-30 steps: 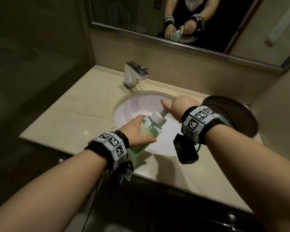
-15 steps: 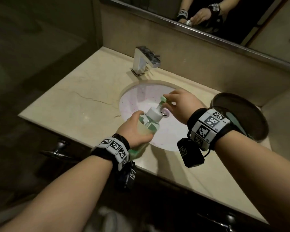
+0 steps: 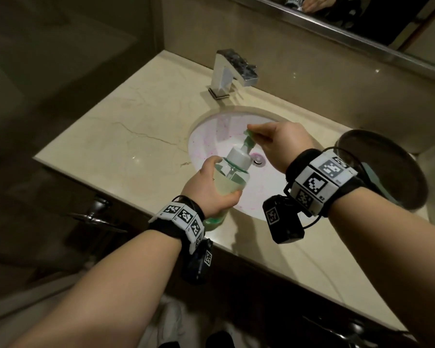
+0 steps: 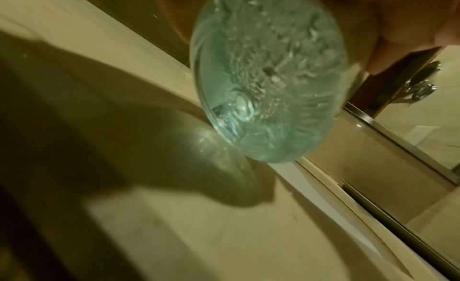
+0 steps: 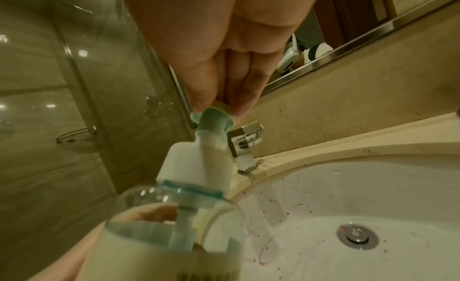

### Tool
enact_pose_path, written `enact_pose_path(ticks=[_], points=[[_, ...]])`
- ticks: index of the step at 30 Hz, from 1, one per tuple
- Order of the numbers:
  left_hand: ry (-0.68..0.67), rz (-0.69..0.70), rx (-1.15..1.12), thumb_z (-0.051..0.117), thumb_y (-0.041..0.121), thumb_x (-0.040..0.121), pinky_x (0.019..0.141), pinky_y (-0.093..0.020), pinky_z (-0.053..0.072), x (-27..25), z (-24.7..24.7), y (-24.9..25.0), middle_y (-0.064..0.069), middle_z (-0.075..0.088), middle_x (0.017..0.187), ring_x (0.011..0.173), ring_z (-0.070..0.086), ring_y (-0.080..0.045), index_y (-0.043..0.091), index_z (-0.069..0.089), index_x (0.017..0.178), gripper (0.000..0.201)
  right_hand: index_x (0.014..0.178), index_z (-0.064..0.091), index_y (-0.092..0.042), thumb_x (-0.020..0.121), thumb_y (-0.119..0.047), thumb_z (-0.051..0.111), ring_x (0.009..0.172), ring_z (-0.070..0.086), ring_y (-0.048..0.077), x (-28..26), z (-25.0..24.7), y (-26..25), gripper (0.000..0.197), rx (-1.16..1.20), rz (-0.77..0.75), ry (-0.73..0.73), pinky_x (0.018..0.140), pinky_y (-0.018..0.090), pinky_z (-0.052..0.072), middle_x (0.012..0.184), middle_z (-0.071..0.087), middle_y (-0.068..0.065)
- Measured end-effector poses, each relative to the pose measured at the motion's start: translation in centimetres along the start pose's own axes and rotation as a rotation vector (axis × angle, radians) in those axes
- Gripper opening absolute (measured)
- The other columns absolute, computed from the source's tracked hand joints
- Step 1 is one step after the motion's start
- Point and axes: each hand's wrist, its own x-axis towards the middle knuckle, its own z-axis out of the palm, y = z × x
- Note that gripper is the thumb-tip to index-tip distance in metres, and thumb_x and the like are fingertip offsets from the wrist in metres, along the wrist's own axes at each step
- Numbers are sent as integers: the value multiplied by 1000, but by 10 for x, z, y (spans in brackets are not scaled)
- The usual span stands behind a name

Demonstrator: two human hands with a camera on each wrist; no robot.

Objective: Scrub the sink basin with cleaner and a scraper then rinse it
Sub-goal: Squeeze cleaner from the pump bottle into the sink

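Sink basin (image 3: 266, 192), white and flecked with pink marks, sat sunk in a pale stone counter (image 3: 116, 146) below a square chrome tap (image 3: 230, 71) as a person readied the cleaner. The left hand (image 3: 209, 189) was wrapped around the body of a clear pump bottle (image 3: 226, 187), holding it tilted over the near rim of the basin, apparently so that whatever came out would land inside and not on the counter. The right hand (image 3: 279, 141) reached in from the other side, its thumb and fingertips (image 5: 251, 100) pinching the green pump head (image 3: 249, 136) at the top of the white collar, a grip that looked suited to twisting or pressing the nozzle; which of the two could not be told from these views. Pale liquid filled roughly the lower part of the bottle, whose ribbed base (image 4: 268, 76) hung just above the counter edge in the left wrist view. A metal drain (image 3: 258, 159) lay at the bottom of the bowl, partly behind the bottle. Beside the basin on the right stood a dark round tray (image 3: 397, 156); something pale green lay in it, too hidden by the wrist to name. By the look of the stains, scrubbing had not yet begun.
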Motion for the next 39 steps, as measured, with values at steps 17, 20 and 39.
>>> enact_pose_path(ticks=[17,20,39], points=[[-16,-3,-141,75,45,70,86,-28,48,-2,18,-1,-1,58,115,98,58,-19,20,32,132,80,126,59,-27,99,-30,44,106,64,20,-2,-5,3,32,-56,27,5,86,20,42,123,65,-2],[-49,9,-150,75,46,69,87,-31,49,-2,32,6,-1,59,114,97,60,-20,21,32,132,80,124,61,-25,98,-29,46,112,60,20,-6,-7,17,31,-65,55,44,95,25,42,123,65,-2],[-143,71,-91,75,42,71,89,-32,48,5,32,12,-2,58,115,99,60,-21,19,32,133,79,124,62,-22,96,-24,50,114,59,20,-25,7,29,30,-69,105,128,99,27,42,122,66,1]])
